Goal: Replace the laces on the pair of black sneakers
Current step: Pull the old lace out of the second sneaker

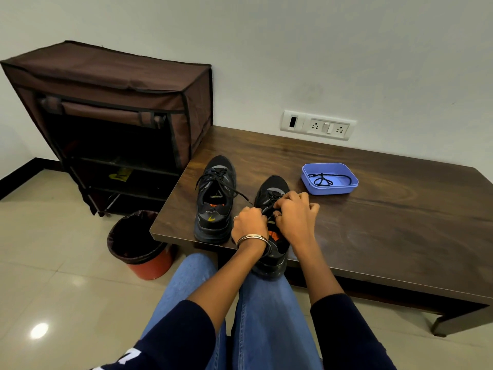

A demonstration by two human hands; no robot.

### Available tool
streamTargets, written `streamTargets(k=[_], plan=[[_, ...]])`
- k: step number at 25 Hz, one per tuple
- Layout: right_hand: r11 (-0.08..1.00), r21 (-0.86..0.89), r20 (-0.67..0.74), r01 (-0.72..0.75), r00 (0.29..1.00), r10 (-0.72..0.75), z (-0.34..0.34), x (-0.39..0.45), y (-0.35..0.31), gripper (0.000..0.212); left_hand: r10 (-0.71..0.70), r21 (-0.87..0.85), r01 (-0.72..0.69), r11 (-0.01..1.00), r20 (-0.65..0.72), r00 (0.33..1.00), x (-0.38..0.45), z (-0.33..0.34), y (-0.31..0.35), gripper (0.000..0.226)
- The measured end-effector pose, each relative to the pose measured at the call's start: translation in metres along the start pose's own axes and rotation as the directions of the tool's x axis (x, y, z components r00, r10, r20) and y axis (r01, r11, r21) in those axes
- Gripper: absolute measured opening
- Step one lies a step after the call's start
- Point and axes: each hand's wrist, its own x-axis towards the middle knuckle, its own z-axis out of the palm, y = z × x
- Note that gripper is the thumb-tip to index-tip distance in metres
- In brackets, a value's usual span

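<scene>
Two black sneakers stand on the dark wooden table. The left sneaker is laced, its lace ends lying loose across the top. The right sneaker hangs over the table's front edge above my knees. My left hand and my right hand meet over its tongue, each pinching the black lace near the top eyelets. A blue tray behind and to the right of it holds another black lace.
A brown fabric shoe rack stands at the table's left end, with an orange bin lined in black beside the corner. A socket panel sits on the wall behind. My jeans-clad legs are under the front edge.
</scene>
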Motion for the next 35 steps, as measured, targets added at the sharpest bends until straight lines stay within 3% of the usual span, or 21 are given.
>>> streamTargets(k=[2,3,4,5,6,7,8,10,12,14,16,19,22,24,25,26,27,29,31,33,35], plan=[[0.983,0.180,-0.072,-0.037,0.996,0.050,0.003,-0.003,-0.002,0.020,-0.020,0.007,0.020,1.000,-0.001,1.000,0.000,0.001,0.000,0.025],[0.895,0.433,-0.077,-0.105,0.985,0.153,0.001,-0.006,-0.002,0.018,-0.029,0.007,0.029,1.000,-0.002,1.000,0.001,0.003,0.001,0.026],[0.624,0.760,-0.024,-0.182,0.952,0.307,-0.006,-0.007,-0.001,0.017,-0.034,0.007,0.034,0.999,-0.003,0.999,0.001,0.004,0.002,0.026],[0.205,0.958,0.091,-0.203,0.888,0.452,-0.014,-0.007,0.001,0.016,-0.032,0.010,0.032,0.999,-0.006,0.999,0.002,0.005,0.002,0.025],[-0.144,0.972,0.233,-0.184,0.796,0.558,-0.018,-0.007,0.007,0.016,-0.027,0.014,0.027,1.000,-0.006,1.000,0.002,0.006,0.002,0.025],[-0.319,0.932,0.341,-0.171,0.708,0.618,-0.020,-0.005,0.014,0.018,-0.023,0.013,0.023,1.000,-0.008,1.000,0.002,0.005,0.003,0.025],[-0.347,0.913,0.399,-0.212,0.634,0.663,-0.019,-0.004,0.021,0.019,-0.018,0.010,0.018,1.000,-0.006,1.000,0.001,0.006,0.002,0.025],[-0.146,0.928,0.332,-0.343,0.581,0.743,-0.015,-0.001,0.028,0.020,-0.007,0.008,0.008,1.000,-0.011,1.000,0.001,0.006,0.003,0.026],[0.332,0.842,0.083,-0.424,0.711,0.698,-0.013,-0.001,0.021,0.036,-0.013,0.013,0.013,1.000,-0.022,1.000,0.002,0.006,0.004,0.025],[0.766,0.568,-0.068,-0.301,0.910,0.408,-0.011,-0.001,0.008,0.038,-0.029,0.012,0.029,0.999,-0.015,0.999,0.002,0.006,0.003,0.024],[0.962,0.252,-0.030,-0.104,0.993,0.115,-0.009,0.000,-0.006,0.027,-0.027,0.025,0.027,0.999,-0.004,1.000,0.000,0.003,0.003,0.025],[0.998,-0.059,-0.002,0.023,1.000,-0.023,0.005,0.000,-0.012,0.019,-0.006,0.033,0.006,0.999,0.004,1.000,0.000,0.002,0.001,0.026],[0.887,0.444,-0.094,-0.130,0.977,0.190,-0.001,-0.004,-0.007,0.013,0.002,0.031,-0.002,1.000,0.002,1.000,0.000,0.003,0.000,0.025],[0.336,0.927,-0.029,-0.168,0.860,0.509,-0.013,-0.005,0.002,0.013,0.002,0.028,-0.002,1.000,0.000,1.000,0.001,0.005,0.000,0.025],[0.075,0.991,0.035,-0.112,0.753,0.657,-0.017,-0.005,0.009,0.012,0.004,0.032,-0.004,0.999,0.001,1.000,0.001,0.006,0.000,0.025],[-0.047,0.996,0.082,-0.071,0.644,0.761,-0.020,-0.004,0.015,0.010,0.007,0.036,-0.007,0.999,0.001,1.000,0.001,0.006,-0.001,0.025],[-0.030,0.994,0.085,-0.107,0.560,0.824,-0.021,-0.002,0.021,0.007,0.008,0.039,-0.008,0.999,-0.001,1.000,0.000,0.006,-0.001,0.025],[0.256,0.900,-0.028,-0.352,0.540,0.841,-0.019,0.001,0.027,0.017,0.012,0.038,-0.012,0.999,-0.001,1.000,0.000,0.006,0.000,0.025],[0.595,0.687,-0.145,-0.418,0.724,0.675,-0.014,0.002,0.024,0.037,0.020,0.043,-0.020,0.999,-0.001,1.000,0.001,0.005,0.001,0.025],[0.835,0.496,-0.151,-0.239,0.923,0.354,-0.007,0.003,0.010,0.032,0.020,0.054,-0.020,0.998,0.007,1.000,0.000,0.003,0.001,0.025],[0.974,0.216,-0.034,-0.075,0.996,0.084,0.002,0.004,-0.004,0.023,0.009,0.053,-0.010,0.999,0.023,1.000,-0.001,0.001,0.001,0.027]])
